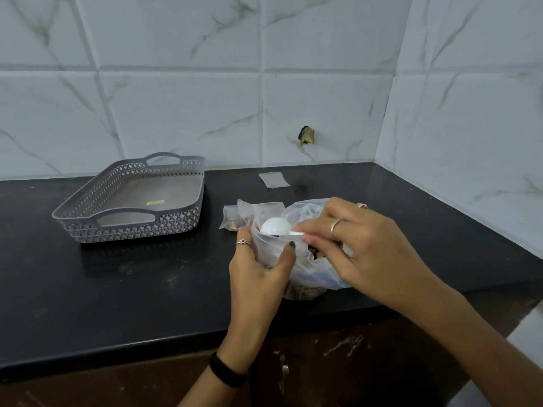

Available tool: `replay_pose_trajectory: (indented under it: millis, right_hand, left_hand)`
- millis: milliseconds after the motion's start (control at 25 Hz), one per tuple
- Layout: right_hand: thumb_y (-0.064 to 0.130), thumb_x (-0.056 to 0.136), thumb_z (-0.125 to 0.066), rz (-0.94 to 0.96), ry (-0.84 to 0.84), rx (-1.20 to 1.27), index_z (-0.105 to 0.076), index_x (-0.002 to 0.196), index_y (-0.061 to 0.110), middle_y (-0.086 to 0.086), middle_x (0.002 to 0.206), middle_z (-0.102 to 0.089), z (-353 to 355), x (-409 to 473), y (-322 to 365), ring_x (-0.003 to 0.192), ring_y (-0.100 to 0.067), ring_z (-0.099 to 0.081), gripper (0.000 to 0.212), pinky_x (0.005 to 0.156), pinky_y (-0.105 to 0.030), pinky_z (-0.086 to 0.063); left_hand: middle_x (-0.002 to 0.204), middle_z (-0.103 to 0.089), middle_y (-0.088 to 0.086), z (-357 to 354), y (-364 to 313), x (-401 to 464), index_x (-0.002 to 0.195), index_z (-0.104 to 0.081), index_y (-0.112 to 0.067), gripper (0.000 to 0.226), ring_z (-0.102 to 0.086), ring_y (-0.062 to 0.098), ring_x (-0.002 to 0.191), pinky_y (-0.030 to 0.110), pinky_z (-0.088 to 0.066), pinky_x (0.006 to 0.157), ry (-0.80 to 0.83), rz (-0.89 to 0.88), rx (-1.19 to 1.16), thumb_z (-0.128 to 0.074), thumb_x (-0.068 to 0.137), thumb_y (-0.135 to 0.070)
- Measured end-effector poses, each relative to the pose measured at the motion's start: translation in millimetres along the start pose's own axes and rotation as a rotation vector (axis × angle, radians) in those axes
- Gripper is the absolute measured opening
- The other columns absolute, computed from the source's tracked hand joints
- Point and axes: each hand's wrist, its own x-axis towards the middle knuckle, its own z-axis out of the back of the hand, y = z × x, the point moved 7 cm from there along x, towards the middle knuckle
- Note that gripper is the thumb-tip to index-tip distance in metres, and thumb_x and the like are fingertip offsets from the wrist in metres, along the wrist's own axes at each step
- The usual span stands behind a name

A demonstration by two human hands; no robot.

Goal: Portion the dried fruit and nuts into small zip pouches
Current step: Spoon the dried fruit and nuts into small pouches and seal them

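At frame centre my left hand [258,268] grips the limp, slippery pouch [269,248] just below its mouth, while my right hand [361,245] pinches the light spoon [274,226] by its handle.

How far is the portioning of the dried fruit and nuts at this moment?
Early to middle. Done: small filled pouches lie beside the grey basket, not yet in it. In hand: the left hand holds a pouch open while the right hand tips a white scoop over it. Left: the big bag still holds nuts, and one flat empty pouch waits near the wall.
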Motion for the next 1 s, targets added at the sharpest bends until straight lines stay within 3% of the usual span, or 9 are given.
replay_pose_trajectory:
  millis: [80,280,360,480,640,800,880,1000]
  right_hand:
    - [0.024,0.092,-0.055,0.119,-0.026,-0.129,-0.074,0.101,0.014,-0.001,0.079,-0.059,-2,-2,4,0.065,-0.015,-0.054,0.023,0.062,-0.027,-0.047]
    - [0.022,0.092,-0.054,0.124,-0.076,-0.095,-0.074,0.099,0.011,-0.003,0.083,-0.061,1,-3,6,0.07,-0.018,-0.059,0.024,0.064,-0.035,-0.051]
    - [0.021,0.092,-0.054,0.072,-0.071,-0.066,-0.073,0.098,0.01,-0.001,0.084,-0.062,1,-3,5,0.071,-0.016,-0.06,0.023,0.064,-0.034,-0.052]
    - [0.025,0.092,-0.054,0.073,-0.026,-0.031,-0.074,0.097,0.011,0.002,0.084,-0.063,-1,-4,7,0.07,-0.013,-0.061,0.025,0.063,-0.03,-0.052]
    - [0.028,0.09,-0.055,-0.058,-0.057,0.157,-0.073,0.099,0.014,0.006,0.085,-0.065,6,-3,-5,0.074,-0.009,-0.062,0.025,0.066,-0.028,-0.052]
    - [0.026,0.092,-0.055,0.053,-0.04,-0.022,-0.074,0.101,0.012,0.004,0.085,-0.067,3,-5,3,0.07,-0.01,-0.063,0.026,0.063,-0.024,-0.052]
    - [0.028,0.091,-0.056,0.019,-0.019,0.075,-0.074,0.102,0.013,0.005,0.086,-0.065,1,-6,1,0.072,-0.008,-0.062,0.026,0.064,-0.025,-0.052]
    - [0.021,0.089,-0.063,-0.132,-0.077,0.235,-0.074,0.1,0.014,0.008,0.085,-0.064,6,-7,-8,0.075,-0.004,-0.061,0.017,0.068,-0.015,-0.049]
  left_hand:
    - [0.101,-0.07,-0.006,-2,0,0,0.113,-0.056,-0.019,0.035,-0.067,0.006,0.094,0.023,-0.055,0.076,0.016,0.004,-0.009,-0.073,0.082,-0.013]
    - [0.102,-0.07,-0.008,-3,-2,-1,0.113,-0.057,-0.021,0.039,-0.067,0.005,0.094,0.03,-0.057,0.079,0.036,0.002,0.0,-0.07,0.077,-0.026]
    - [0.098,-0.07,-0.006,-2,-3,-1,0.107,-0.058,-0.023,0.032,-0.068,0.006,0.089,0.035,-0.058,0.078,0.043,0.011,0.0,-0.072,0.079,-0.023]
    - [0.096,-0.07,-0.007,-1,-6,-2,0.105,-0.058,-0.025,0.034,-0.068,0.005,0.088,0.032,-0.058,0.075,0.04,-0.001,0.015,-0.07,0.074,-0.029]
    - [0.095,-0.07,-0.007,0,-7,-2,0.104,-0.058,-0.025,0.035,-0.068,0.007,0.089,0.03,-0.057,0.074,0.031,0.009,0.022,-0.07,0.072,-0.03]
    - [0.091,-0.071,-0.006,-2,-8,-2,0.102,-0.06,-0.021,0.026,-0.068,0.006,0.085,0.022,-0.053,0.069,0.038,0.019,0.02,-0.073,0.08,-0.02]
    - [0.091,-0.07,-0.006,-4,-8,-3,0.102,-0.06,-0.02,0.026,-0.068,0.006,0.085,0.024,-0.055,0.069,0.047,0.011,0.024,-0.073,0.08,-0.022]
    - [0.096,-0.07,-0.006,-5,-7,-3,0.105,-0.059,-0.023,0.032,-0.068,0.008,0.09,0.032,-0.058,0.075,0.067,0.028,0.029,-0.071,0.075,-0.029]
